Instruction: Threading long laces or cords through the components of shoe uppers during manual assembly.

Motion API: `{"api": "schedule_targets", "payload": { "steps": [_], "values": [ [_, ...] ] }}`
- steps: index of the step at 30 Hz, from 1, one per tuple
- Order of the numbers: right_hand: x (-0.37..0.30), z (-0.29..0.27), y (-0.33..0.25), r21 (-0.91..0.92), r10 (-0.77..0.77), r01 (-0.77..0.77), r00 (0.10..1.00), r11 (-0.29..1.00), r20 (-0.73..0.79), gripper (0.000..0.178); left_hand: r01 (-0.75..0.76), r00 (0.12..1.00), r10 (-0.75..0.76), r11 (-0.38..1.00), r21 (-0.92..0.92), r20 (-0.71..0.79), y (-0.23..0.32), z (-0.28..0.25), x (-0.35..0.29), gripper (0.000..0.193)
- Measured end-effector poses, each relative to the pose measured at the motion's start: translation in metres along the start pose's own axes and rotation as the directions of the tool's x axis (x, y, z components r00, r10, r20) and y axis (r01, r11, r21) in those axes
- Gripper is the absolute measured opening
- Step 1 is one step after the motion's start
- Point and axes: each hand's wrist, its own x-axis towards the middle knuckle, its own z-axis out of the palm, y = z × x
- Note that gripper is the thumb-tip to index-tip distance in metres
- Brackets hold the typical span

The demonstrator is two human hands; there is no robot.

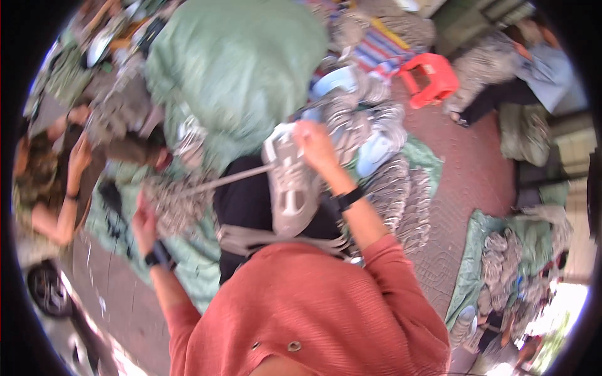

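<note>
A grey-beige sneaker [291,197] with white parts rests upright over my dark-clothed lap. My right hand [315,145] is closed at the sneaker's far end, by its collar; what its fingertips pinch is blurred. From the sneaker's side a pale shoelace [232,179] runs taut out to the left. My left hand [145,220] is raised at that side, its fingers closed about the lace's far end, smeared by motion. A bundle of grey laces [235,241] lies across my lap.
A big green sack [238,69] bulges ahead. Piled shoe uppers [392,194] and light-blue shoe forms [376,153] lie right of my lap, near a red plastic stool [429,78]. A co-worker's arm [74,175] is at left; another person [539,75] sits far right.
</note>
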Motion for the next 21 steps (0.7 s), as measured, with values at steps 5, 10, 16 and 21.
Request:
{"api": "schedule_targets", "payload": {
  "steps": [5, 10, 16, 21],
  "values": [
    [-0.011, 0.035, 0.004, -0.057, -0.118, 0.113, 0.989, 0.992, -0.094, 0.016, 0.208, 0.783, -0.617, 0.389, -0.897, -0.086, -0.069, -0.049, -0.004, 0.041],
    [-0.029, 0.028, -0.02, -0.104, -0.081, 0.085, 0.996, 0.991, 0.044, 0.018, 0.134, 0.71, -0.33, 0.931, -0.341, -0.622, -0.039, -0.038, 0.0, 0.049],
    [-0.032, 0.033, -0.015, -0.018, -0.034, 0.034, 0.998, 0.999, 0.043, 0.018, -0.207, 0.926, 0.179, 0.977, -0.05, -0.332, 0.106, 0.088, 0.024, 0.038],
    [-0.028, 0.031, -0.019, 0.021, -0.036, 0.034, 0.994, 0.999, 0.106, 0.02, 0.031, 0.881, 0.161, 0.918, -0.394, 0.444, 0.156, 0.177, 0.016, 0.026]
  ]
}}
